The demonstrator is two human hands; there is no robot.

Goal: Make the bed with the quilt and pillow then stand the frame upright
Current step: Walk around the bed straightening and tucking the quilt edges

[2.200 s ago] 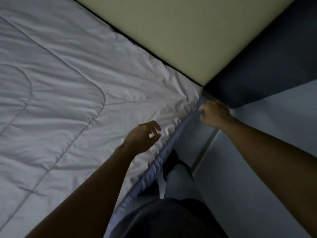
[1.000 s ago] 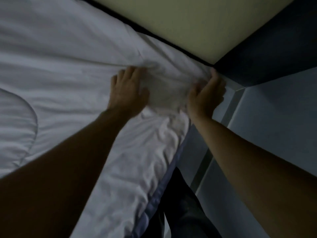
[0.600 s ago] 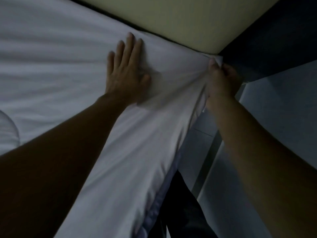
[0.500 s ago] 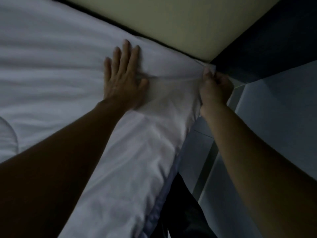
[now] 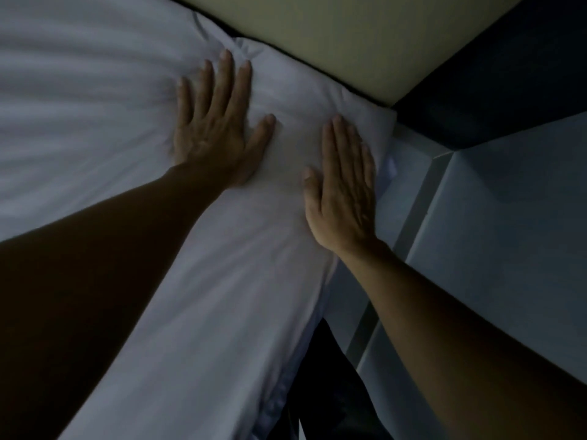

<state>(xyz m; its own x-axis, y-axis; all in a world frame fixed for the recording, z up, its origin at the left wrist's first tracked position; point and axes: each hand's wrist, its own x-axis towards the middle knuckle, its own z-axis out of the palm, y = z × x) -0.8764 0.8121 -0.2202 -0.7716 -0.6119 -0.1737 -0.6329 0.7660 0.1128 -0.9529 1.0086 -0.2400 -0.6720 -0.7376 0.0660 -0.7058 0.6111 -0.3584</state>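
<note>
Pressing flat on the white quilt (image 5: pixel 95 122), my left hand (image 5: pixel 216 134) has its fingers spread, my right hand (image 5: pixel 344 188) lies open beside it, fingers together, at the bed's far right corner, against the pale headboard (image 5: pixel 349 36).

You have the white quilt (image 5: pixel 238 296) spread out flat, and its far right corner sits plump and rounded under your palms: your left hand (image 5: pixel 216 134) and right hand (image 5: pixel 343 192) both rest on it with fingers straight. Soft, shallow ridges fan away to the left of that corner, and a small knot of folds bunches just past your left fingertips. The quilt's right edge drops over the side, with a pale bluish band along it lower down.
</note>
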